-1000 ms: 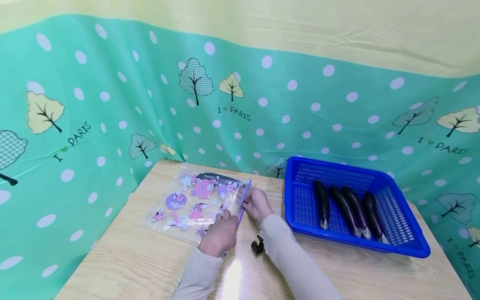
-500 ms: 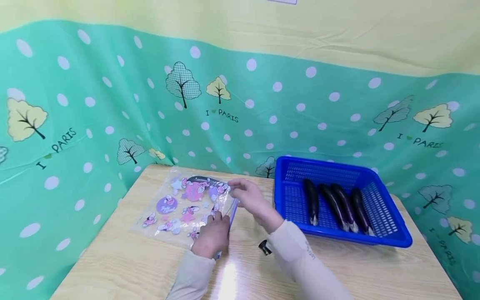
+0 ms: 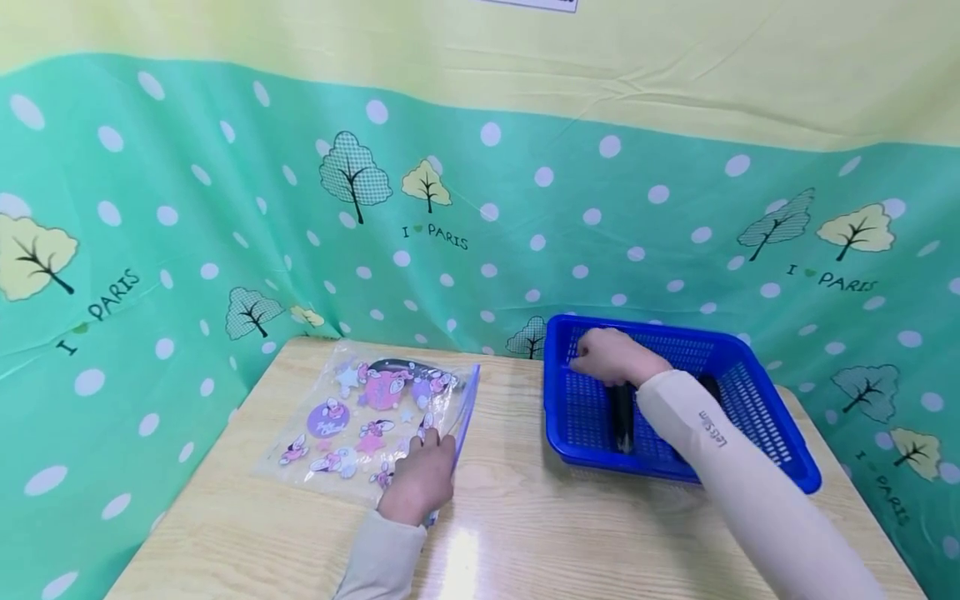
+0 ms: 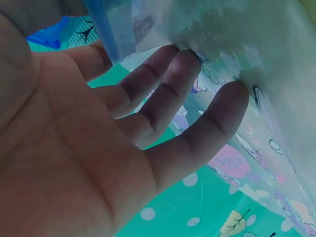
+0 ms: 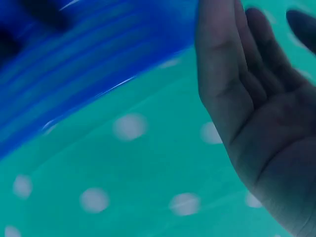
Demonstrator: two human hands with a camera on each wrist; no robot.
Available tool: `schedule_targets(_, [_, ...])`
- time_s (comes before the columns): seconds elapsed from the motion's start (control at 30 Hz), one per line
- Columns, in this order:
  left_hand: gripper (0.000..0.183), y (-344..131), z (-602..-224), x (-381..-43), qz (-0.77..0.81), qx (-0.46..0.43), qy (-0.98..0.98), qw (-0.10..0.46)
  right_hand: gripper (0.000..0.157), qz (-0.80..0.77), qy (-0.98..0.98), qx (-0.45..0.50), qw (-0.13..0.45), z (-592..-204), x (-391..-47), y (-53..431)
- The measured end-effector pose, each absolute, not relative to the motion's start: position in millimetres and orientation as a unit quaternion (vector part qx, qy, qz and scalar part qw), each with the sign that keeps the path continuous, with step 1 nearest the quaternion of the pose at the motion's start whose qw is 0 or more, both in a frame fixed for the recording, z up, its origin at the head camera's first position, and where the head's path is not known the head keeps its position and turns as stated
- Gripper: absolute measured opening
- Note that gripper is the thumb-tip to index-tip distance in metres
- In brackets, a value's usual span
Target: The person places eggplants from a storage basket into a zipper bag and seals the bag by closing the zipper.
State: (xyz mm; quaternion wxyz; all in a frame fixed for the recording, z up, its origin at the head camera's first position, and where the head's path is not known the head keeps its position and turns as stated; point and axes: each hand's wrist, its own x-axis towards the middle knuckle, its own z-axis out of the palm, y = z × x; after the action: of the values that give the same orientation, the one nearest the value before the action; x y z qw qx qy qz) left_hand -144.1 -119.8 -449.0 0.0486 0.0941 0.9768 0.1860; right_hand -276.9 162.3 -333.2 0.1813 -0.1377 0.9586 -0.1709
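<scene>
Eggplant [image 3: 393,364] seen inside zip bag [image 3: 369,433] near desk's [image 3: 517,533] far left corner; bag's mouth [image 3: 468,408] held by left hand [image 3: 418,477]. Right hand [image 3: 615,354], empty, fingers loosely bent, has been shifted from bag to over blue basket [image 3: 555,417]; mouth now supported one-handed.

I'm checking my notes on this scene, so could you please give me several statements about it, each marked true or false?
1. The left hand touches the clear printed bag. True.
2. The right hand is over the bag. False: in the head view it is over the blue basket.
3. A bagged eggplant shows through the clear plastic. True.
4. The basket holds only oranges. False: a basket eggplant shows in it.
5. The bag lies on the wooden table. True.
6. The basket is red. False: it is blue.
</scene>
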Motion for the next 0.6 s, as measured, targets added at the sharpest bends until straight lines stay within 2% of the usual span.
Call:
schedule_targets(0.17, [0.036, -118.9, -451.9, -144.1, 0.185, 0.091, 0.978, 0.039, 0.027, -0.077, 0.963, -0.078, 0.247, -360.5, -287.8, 196.4])
schedule_targets(0.37, [0.042, -119.9, -455.8, -145.9, 0.185, 0.085, 0.979, 0.016, 0.034, -0.025, 0.957, -0.056, 0.282, -381.0, -282.7, 212.7])
schedule_targets(0.43, [0.044, -121.1, -455.3, -146.8, 0.18, 0.087, 0.98, 0.005, 0.041, -0.02, 0.955, -0.042, 0.295, -384.9, -279.1, 215.2])
schedule_targets(0.6, [0.045, -124.4, -455.5, -148.8, 0.159, 0.092, 0.983, -0.021, 0.073, 0.008, 0.946, -0.022, 0.324, -392.7, -271.4, 218.6])
